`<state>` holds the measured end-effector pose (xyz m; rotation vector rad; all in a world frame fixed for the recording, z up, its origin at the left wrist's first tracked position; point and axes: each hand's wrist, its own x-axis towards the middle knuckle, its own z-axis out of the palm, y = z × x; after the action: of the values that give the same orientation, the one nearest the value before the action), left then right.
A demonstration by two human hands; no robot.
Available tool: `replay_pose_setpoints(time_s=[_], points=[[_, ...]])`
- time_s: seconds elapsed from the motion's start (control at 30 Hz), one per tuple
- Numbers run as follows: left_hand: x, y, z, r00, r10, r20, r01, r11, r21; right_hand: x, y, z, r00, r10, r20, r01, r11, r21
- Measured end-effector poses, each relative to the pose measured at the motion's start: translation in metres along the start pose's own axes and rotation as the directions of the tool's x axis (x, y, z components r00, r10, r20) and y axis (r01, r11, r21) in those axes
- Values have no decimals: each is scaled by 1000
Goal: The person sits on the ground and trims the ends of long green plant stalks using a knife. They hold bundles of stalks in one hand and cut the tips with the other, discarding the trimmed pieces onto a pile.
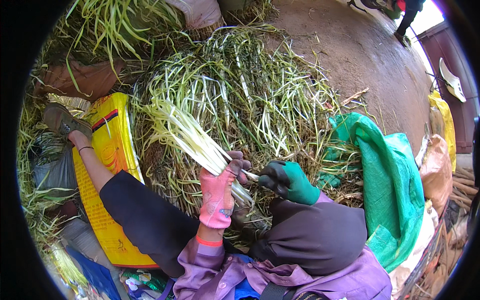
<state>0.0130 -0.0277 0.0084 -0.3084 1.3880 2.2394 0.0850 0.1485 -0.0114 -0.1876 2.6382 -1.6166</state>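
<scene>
My left hand (221, 191), in a pink glove with dark fingertips, grips a bundle of pale, leek-like stalks (195, 140). Their yellow-green leaves fan out to the upper left, and the white stem ends stick out below the fist. At the right of the bundle, my right hand (290, 182), in a green glove with a dark coated palm, pinches the end of a single white stalk (250, 174) that runs from the left fingers. Before me lies a broad heap of similar stalks (240, 90), with green and withered leaves and brown, straw-like ends.
A yellow printed sack (116, 221) lies under my outstretched leg (146, 210). To the right is a crumpled green woven sack (390, 180). More leafy stalks (120, 26) are piled at upper left. A person's leg (408, 20) shows beyond the bare floor (360, 56).
</scene>
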Motion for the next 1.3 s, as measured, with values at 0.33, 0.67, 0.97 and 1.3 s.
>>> replay_pose_setpoints(time_s=[0.33, 0.67, 0.97, 1.3], points=[[18, 21, -30, 991, 67, -118, -70, 997, -17, -80, 47, -17, 736, 592, 329, -419, 780, -466], [11, 29, -18, 987, 158, -2, -157, 980, -121, -68, -22, -15, 816, 548, 181, -552, 647, 526], [13, 10, -8, 994, 50, -93, -60, 992, -107, -1, -9, -8, 995, 99, -30, -88, 960, 267], [17, -13, -8, 989, 104, -105, -116, 987, -109, 12, 1, 16, 965, -217, -146, 152, 920, -361]])
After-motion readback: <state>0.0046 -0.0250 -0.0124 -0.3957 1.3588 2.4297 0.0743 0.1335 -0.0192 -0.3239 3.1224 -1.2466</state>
